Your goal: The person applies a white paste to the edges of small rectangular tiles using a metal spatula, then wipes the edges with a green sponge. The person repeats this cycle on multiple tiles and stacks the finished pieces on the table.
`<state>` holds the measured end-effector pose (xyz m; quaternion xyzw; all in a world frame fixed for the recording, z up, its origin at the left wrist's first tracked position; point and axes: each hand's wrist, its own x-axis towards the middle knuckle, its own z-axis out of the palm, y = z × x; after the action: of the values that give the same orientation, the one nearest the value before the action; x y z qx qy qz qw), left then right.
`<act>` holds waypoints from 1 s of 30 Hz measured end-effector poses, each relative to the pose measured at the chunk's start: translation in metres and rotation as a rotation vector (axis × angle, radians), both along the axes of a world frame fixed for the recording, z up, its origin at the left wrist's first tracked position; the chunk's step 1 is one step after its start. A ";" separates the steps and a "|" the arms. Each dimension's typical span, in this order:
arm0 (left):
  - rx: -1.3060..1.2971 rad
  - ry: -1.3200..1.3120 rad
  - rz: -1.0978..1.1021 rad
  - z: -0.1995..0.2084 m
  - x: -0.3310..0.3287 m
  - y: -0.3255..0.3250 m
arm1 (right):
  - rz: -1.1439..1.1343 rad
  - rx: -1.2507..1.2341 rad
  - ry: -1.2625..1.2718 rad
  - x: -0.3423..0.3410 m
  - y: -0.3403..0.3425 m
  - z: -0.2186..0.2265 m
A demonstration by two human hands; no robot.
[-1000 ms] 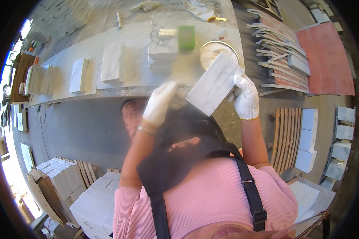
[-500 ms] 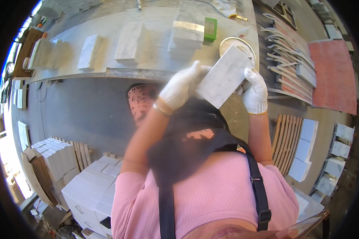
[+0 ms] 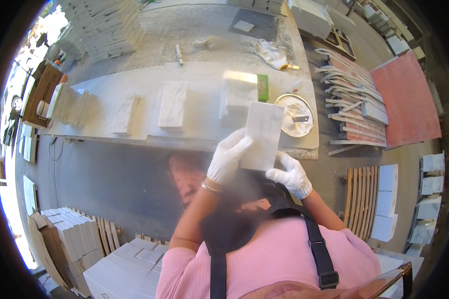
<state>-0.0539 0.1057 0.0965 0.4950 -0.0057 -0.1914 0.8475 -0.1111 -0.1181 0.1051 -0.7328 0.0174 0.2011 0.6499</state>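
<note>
Both my hands wear white gloves and hold one flat white marble tile upright in front of me. My left hand grips its left edge. My right hand supports its lower right corner. The tile hangs over the near edge of the long stone workbench. Just behind it on the bench sits a stack of white tiles with a green block beside it. A round metal bowl of white paste with a scraper stands to the right.
More tile stacks lie along the bench, and a tall pile at its far left. White gloves lie at the back. Stone strips and a red slab lie right. Boxed tiles stand at my lower left.
The tile has turned from tilted to nearly upright and come down toward me. My right hand moved from its upper right edge to its lower corner. My view shifted toward the bench.
</note>
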 end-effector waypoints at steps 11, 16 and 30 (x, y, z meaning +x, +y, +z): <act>0.369 -0.122 0.483 0.003 0.044 0.139 | -0.014 -0.060 -0.043 0.019 -0.002 -0.013; 0.758 -0.090 0.485 -0.012 0.101 0.174 | 0.068 -0.001 0.009 0.022 0.009 -0.019; 1.574 -0.442 0.384 0.010 0.123 0.148 | -0.101 0.026 0.000 0.039 -0.012 -0.017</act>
<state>0.0691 0.2538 0.1061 0.9603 0.0478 0.1098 0.2520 -0.0726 -0.1304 0.0881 -0.7224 0.0515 0.1681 0.6687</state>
